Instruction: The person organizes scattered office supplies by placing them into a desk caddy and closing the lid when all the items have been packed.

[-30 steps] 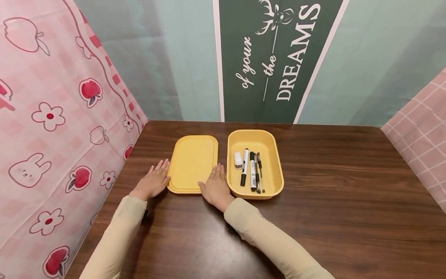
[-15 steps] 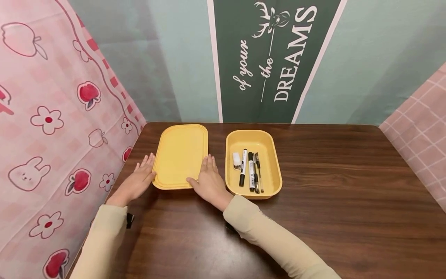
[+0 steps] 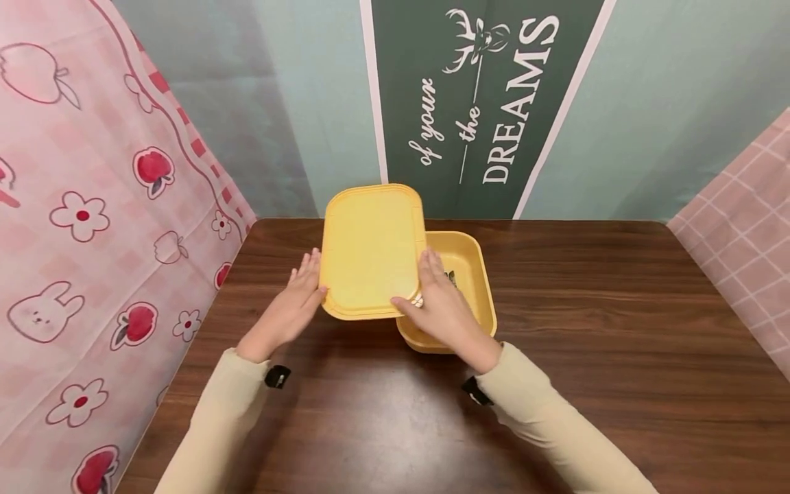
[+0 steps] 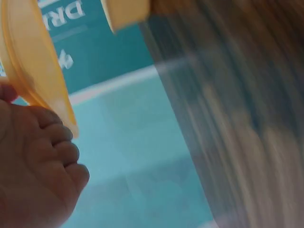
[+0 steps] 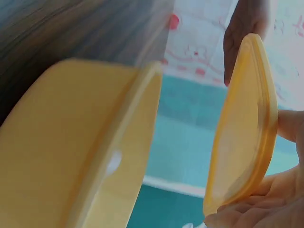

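Observation:
A yellow lid [image 3: 373, 250] is held in the air, partly over the left side of the yellow box [image 3: 486, 291]. My left hand [image 3: 290, 302] grips its left edge; the left wrist view shows curled fingers [image 4: 61, 147] beneath the rim. At the lid's right edge, my right hand [image 3: 446, 312] holds it between thumb and fingers, also seen gripping the lid [image 5: 242, 128] in the right wrist view. Lid and hand hide most of the box's contents. Only a dark bit of a pen [image 3: 452, 277] shows inside, and a blurred white thing [image 5: 113, 163] appears there in the right wrist view.
All this is over a dark brown wooden table [image 3: 586, 329]. A green wall cloth [image 3: 296, 110] with lettering hangs behind it. Pink printed cloth [image 3: 80, 274] runs along the left side, and pink checked cloth [image 3: 753, 213] along the right.
The lid first lies on the table left of the box, then slides left and rises between both hands. Now it has swung right, partly covering the box and its pens.

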The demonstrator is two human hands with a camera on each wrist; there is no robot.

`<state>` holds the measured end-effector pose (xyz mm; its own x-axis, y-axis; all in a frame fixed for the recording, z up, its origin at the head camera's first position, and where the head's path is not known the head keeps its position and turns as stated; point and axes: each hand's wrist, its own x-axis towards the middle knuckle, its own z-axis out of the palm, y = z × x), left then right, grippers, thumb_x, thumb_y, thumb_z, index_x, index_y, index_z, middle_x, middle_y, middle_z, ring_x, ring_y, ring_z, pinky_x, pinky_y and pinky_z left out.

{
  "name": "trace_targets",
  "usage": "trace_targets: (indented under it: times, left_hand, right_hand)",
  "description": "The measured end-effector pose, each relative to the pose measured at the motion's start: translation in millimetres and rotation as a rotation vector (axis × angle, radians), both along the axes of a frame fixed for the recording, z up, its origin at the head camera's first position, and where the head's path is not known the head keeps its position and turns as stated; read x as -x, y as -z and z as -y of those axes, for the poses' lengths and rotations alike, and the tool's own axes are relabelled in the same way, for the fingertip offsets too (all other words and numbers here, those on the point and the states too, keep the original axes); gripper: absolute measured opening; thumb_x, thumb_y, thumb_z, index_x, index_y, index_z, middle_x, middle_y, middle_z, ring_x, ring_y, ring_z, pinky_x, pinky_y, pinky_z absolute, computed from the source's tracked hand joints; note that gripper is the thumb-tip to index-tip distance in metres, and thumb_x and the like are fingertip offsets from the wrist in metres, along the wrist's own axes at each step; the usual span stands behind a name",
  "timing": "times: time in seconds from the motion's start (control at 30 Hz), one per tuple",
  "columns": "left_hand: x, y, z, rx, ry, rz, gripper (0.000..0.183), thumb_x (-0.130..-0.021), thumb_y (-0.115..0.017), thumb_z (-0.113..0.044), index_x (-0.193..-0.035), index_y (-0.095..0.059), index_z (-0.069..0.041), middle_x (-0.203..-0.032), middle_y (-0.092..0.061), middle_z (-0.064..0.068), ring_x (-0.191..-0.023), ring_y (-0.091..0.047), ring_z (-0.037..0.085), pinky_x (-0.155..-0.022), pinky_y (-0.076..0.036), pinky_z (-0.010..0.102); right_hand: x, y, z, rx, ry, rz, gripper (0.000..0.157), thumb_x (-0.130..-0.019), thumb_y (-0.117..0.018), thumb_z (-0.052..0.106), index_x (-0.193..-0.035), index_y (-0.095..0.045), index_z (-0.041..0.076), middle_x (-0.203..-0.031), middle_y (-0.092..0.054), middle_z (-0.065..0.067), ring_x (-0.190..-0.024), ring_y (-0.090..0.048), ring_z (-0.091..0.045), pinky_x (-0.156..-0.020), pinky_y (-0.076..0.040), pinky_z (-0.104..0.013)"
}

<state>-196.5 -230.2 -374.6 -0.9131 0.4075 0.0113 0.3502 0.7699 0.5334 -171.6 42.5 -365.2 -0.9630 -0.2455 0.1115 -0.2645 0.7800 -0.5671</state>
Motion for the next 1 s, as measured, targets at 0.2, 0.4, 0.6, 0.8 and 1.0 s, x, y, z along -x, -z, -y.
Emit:
trace_targets:
  times: [0.2, 0.4, 0.6, 0.8, 1.0]
  left_hand:
    - [7.0, 1.0, -45.8, 0.013, 0.037, -0.045, 0.062, -0.109, -0.03, -0.023, -0.158, -0.009, 0.008, -0.168, -0.005, 0.021, -0.158, -0.004, 0.037, -0.128, -0.01, 0.057]
    - [7.2, 4.1, -80.3, -0.014, 0.078, -0.02, 0.062, -0.109, -0.03, -0.025, -0.159, -0.01, 0.005, -0.169, -0.005, 0.018, -0.159, -0.004, 0.032, -0.129, -0.011, 0.052]
    - [5.5, 9.8, -103.5, -0.035, 0.107, 0.002, 0.062, -0.11, -0.029, -0.027, -0.16, -0.009, 0.002, -0.17, -0.004, 0.015, -0.16, -0.004, 0.029, -0.13, -0.01, 0.05]
    - [4.6, 17.6, -113.9, -0.06, 0.118, 0.005, 0.063, -0.11, -0.03, -0.029, -0.16, -0.008, 0.001, -0.17, -0.005, 0.014, -0.16, -0.003, 0.027, -0.13, -0.011, 0.049]
    - [2.2, 18.6, -116.5, -0.072, 0.12, -0.009, 0.062, -0.11, -0.03, -0.029, -0.16, -0.009, 0.002, -0.17, -0.006, 0.015, -0.16, -0.004, 0.027, -0.13, -0.011, 0.049]
  right_hand:
    - [-5.1, -0.4, -44.2, -0.005, 0.031, -0.015, 0.092, -0.095, -0.068, 0.036, -0.154, -0.018, -0.016, -0.164, -0.015, -0.032, -0.155, -0.015, -0.044, -0.125, -0.023, -0.055]
    - [-15.1, 0.1, -79.2, -0.015, 0.061, 0.029, 0.091, -0.096, -0.068, 0.036, -0.154, -0.021, -0.015, -0.163, -0.017, -0.032, -0.154, -0.019, -0.046, -0.122, -0.025, -0.059]
    - [-25.3, 6.8, -102.3, 0.007, 0.113, 0.076, 0.092, -0.094, -0.069, 0.04, -0.153, -0.023, -0.014, -0.164, -0.019, -0.03, -0.152, -0.023, -0.046, -0.12, -0.028, -0.061]
    - [-28.7, 10.4, -113.2, 0.029, 0.157, 0.087, 0.092, -0.092, -0.071, 0.04, -0.154, -0.026, -0.011, -0.163, -0.022, -0.028, -0.148, -0.029, -0.048, -0.117, -0.033, -0.061]
    - [-28.6, 13.9, -117.9, 0.119, 0.201, 0.071, 0.083, -0.095, -0.069, 0.031, -0.155, -0.028, -0.008, -0.16, -0.031, -0.028, -0.14, -0.045, -0.045, -0.106, -0.048, -0.053]
